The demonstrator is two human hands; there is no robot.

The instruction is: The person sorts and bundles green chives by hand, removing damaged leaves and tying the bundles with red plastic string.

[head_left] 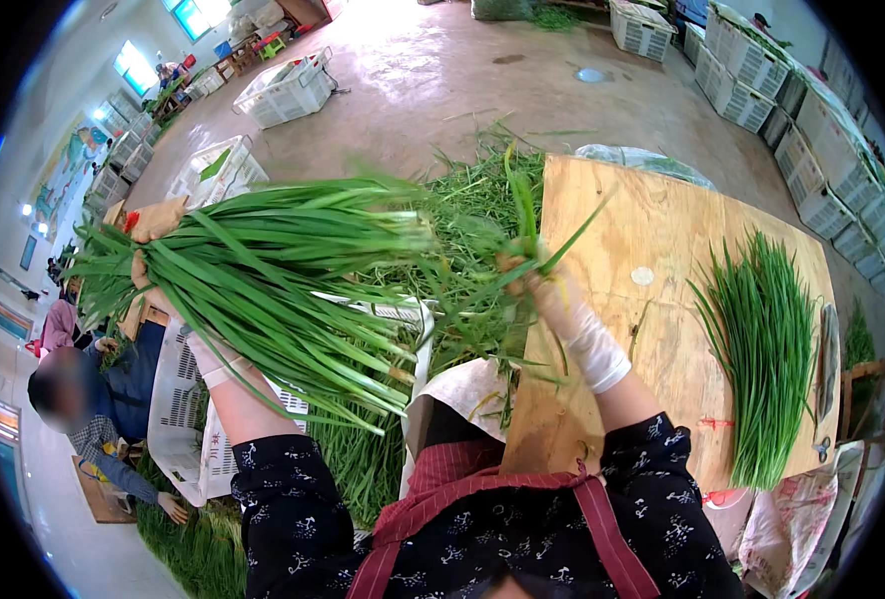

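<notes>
My left hand, gloved, grips a large bunch of garlic chives near the leafy end. The pale stem ends point right, and the bunch hangs above a white crate. My right hand, also in a thin glove, is closed around a few loose chive leaves by the left edge of a wooden board. Those leaves and fingers are slightly blurred. On the board's right side lies a neat bundle of chives, with a red tie beside it.
A heap of loose leaf scraps lies left of the board. A long metal tool rests on its right edge. White crates stand on the floor, and others are stacked at right. A co-worker sits at left beside more chives.
</notes>
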